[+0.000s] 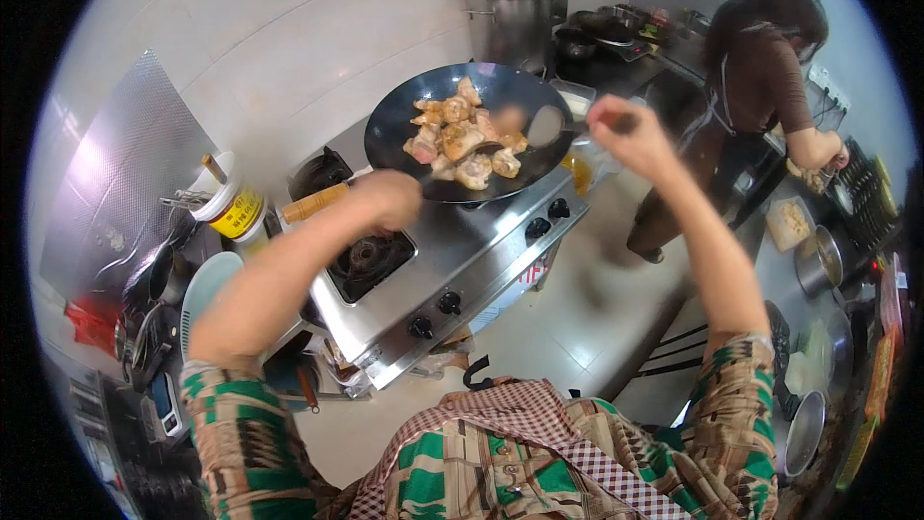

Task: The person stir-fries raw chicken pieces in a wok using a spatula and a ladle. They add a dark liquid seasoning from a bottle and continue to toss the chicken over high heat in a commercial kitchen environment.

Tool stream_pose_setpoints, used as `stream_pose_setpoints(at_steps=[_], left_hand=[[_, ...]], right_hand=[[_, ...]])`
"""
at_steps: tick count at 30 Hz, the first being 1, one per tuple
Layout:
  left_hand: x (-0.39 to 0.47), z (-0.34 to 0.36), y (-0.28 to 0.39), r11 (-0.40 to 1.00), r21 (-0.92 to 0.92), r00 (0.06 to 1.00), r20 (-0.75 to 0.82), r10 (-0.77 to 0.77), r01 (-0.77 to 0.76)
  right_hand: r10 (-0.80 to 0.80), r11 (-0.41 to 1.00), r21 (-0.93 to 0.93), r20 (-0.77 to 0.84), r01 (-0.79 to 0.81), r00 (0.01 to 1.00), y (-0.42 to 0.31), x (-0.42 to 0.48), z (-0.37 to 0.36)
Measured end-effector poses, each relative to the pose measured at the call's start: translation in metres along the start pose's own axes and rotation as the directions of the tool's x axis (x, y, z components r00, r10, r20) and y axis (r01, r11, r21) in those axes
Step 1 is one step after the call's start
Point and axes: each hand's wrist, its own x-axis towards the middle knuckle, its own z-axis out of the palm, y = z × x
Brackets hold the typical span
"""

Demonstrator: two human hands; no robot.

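Note:
A dark wok [393, 133] sits over the far part of a stainless gas stove [469, 231]. Browned chunks of meat [462, 130] are heaped in it, some still pale. My left hand [390, 198], blurred, is closed at the wok's near left rim around a metal cooking utensil [485, 149] whose head is among the meat. A wooden handle [315, 204] juts out behind that hand; I cannot tell whether it belongs to the wok or the utensil. Past the right rim, my right hand [628, 133] grips a round-headed metal utensil [546, 125] held over the wok.
Behind the wok stands a tall lidded steel stockpot [509, 22]. An unlit-looking burner [368, 253] is nearer me, and a white bucket [234, 206] with utensils stands left. Another person [758, 79] works at the right counter, near a food tub [789, 224] and a steel pot [819, 260].

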Motion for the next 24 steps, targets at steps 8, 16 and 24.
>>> stream_pose_setpoints(at_steps=[8, 16, 24], left_hand=[[-0.049, -0.023, -0.100, 0.964, 0.049, 0.883, -0.415, -0.220, 0.263], [0.018, 0.024, -0.101, 0.979, 0.061, 0.915, -0.370, -0.160, 0.195], [0.035, 0.032, -0.094, 0.724, -0.689, 0.982, -0.159, -0.104, -0.035]], right_hand=[[0.393, 0.914, -0.025, 0.293, -0.404, 0.872, 0.008, 0.100, -0.013], [0.403, 0.718, 0.392, 0.439, -0.575, 0.803, 0.107, 0.108, 0.054], [0.152, 0.732, 0.600, 0.316, -0.322, 0.936, 0.096, 0.124, 0.101]])
